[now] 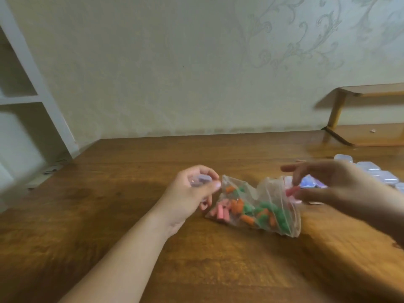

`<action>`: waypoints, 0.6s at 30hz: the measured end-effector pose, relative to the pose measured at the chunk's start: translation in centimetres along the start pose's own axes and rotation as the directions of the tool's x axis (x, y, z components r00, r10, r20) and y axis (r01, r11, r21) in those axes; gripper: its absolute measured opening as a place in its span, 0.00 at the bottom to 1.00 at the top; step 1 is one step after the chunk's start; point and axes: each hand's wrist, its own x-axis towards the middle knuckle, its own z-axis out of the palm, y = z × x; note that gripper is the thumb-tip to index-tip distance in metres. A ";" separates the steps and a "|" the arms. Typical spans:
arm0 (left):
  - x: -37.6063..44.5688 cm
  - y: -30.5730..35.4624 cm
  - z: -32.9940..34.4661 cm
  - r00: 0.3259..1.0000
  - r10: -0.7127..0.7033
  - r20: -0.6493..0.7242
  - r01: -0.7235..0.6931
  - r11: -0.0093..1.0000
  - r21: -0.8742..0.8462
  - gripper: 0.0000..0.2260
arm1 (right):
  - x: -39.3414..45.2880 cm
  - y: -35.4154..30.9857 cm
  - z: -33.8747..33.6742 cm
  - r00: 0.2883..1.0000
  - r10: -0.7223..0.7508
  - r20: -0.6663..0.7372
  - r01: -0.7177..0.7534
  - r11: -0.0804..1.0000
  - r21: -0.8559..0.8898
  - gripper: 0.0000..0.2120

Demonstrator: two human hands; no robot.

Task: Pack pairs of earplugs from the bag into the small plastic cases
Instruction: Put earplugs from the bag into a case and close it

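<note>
Your left hand [192, 191] curls around one small clear plastic case [200, 180], held above the wooden table [109, 193]. Just right of it lies one clear zip bag [255, 206], crumpled, mouth toward your right, holding pink, orange and green earplugs, too jumbled to count. Your right hand [328, 182] pinches one pink earplug [291, 190] at the bag's mouth. Behind it, a blurred cluster of clear cases [371, 169], at least five.

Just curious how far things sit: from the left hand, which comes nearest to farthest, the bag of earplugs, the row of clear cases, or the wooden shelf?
1. Bag, just right of the left hand.
2. Cases, far right.
3. Shelf, back right.
</note>
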 end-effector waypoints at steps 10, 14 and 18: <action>-2.5 0.7 4.9 0.965 0.070 0.252 0.122 0.732 -0.670 0.11 | -3.2 -4.8 5.6 0.880 -0.412 -0.236 0.414 0.909 -0.041 0.10; -3.1 0.7 5.4 0.951 0.102 0.292 0.146 0.685 -0.713 0.12 | -3.1 -4.4 7.4 0.844 -0.473 -0.253 0.413 0.873 -0.258 0.07; -3.2 1.0 5.4 0.943 0.121 0.309 0.157 0.658 -0.737 0.13 | -2.8 -3.9 8.0 0.813 -0.539 -0.220 0.434 0.813 -0.389 0.08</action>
